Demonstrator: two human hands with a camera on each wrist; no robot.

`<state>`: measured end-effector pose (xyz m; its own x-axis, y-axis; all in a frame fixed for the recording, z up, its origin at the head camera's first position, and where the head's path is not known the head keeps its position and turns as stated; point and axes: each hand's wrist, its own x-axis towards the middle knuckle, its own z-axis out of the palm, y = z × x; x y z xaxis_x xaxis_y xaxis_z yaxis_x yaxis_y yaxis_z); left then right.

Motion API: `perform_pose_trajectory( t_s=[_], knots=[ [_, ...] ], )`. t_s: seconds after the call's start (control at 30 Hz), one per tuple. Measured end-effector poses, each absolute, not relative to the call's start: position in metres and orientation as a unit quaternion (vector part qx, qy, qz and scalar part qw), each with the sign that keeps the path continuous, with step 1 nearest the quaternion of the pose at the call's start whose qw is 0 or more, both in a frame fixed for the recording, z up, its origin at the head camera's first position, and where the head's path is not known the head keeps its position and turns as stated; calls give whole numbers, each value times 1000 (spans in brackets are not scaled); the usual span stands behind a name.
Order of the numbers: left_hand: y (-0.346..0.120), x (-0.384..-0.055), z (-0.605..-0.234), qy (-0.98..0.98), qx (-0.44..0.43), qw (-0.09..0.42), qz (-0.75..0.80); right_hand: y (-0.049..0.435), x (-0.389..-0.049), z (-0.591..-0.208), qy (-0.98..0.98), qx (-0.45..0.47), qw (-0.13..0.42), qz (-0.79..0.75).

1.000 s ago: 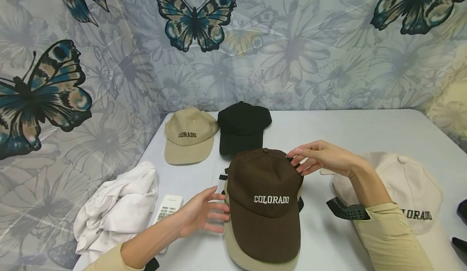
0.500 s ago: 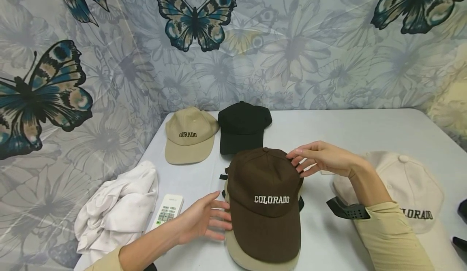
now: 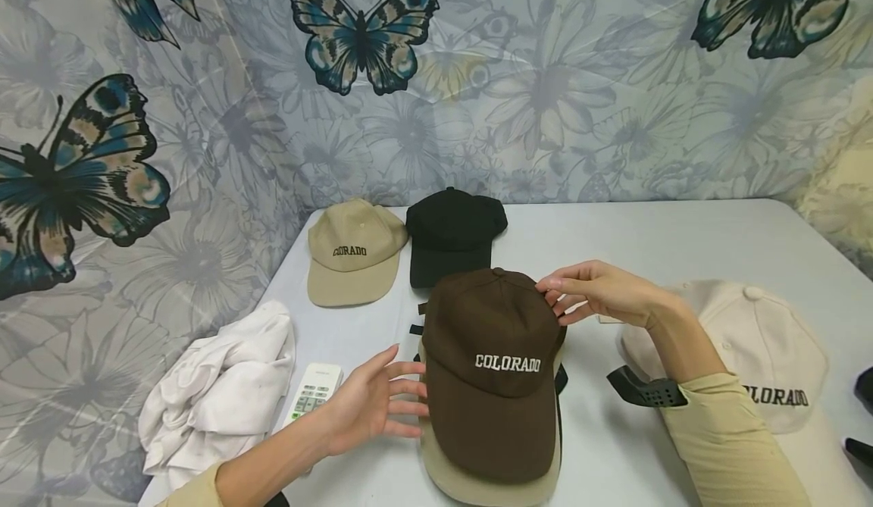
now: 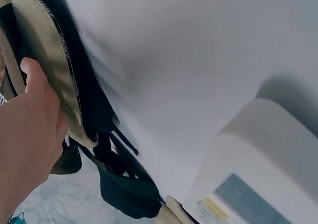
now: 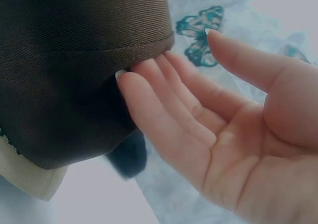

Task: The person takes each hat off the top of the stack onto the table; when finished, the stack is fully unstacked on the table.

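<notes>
A brown cap (image 3: 494,333) with white COLORADO lettering sits on top of a beige cap (image 3: 443,467), whose brim shows below and beside it. My right hand (image 3: 596,295) is at the brown cap's upper right edge. In the right wrist view the fingers (image 5: 164,110) reach under that edge, with the thumb standing apart. My left hand (image 3: 371,401) is at the left side of the stacked caps, its fingers spread and fairly straight. Dark straps stick out on the stack's left. Most of the beige cap is hidden under the brown one.
Behind the stack are another beige cap (image 3: 356,253) and a black cap (image 3: 450,234). A cream cap (image 3: 764,355) lies at the right, partly behind my right forearm. At the left are crumpled white cloth (image 3: 225,386) and a white remote (image 3: 317,389).
The brown cap has shifted slightly away from me, and more of the beige brim shows under it. My left hand has moved only a little; the right stays at the cap's edge.
</notes>
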<state>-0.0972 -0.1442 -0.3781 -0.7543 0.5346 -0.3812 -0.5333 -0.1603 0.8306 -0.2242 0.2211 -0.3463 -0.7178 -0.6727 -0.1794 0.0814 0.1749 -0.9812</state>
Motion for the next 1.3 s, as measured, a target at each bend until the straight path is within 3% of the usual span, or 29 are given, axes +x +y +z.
perform_pose_trajectory(
  t_s=[0.6,1.3],
  knots=[
    [-132,-96,-380,524,-46,312,791,213,-221,-347,722,-208,291,-592],
    [-130,-95,-387,530,-51,310,788,209,-216,-339,738,-200,300,-570]
  ],
)
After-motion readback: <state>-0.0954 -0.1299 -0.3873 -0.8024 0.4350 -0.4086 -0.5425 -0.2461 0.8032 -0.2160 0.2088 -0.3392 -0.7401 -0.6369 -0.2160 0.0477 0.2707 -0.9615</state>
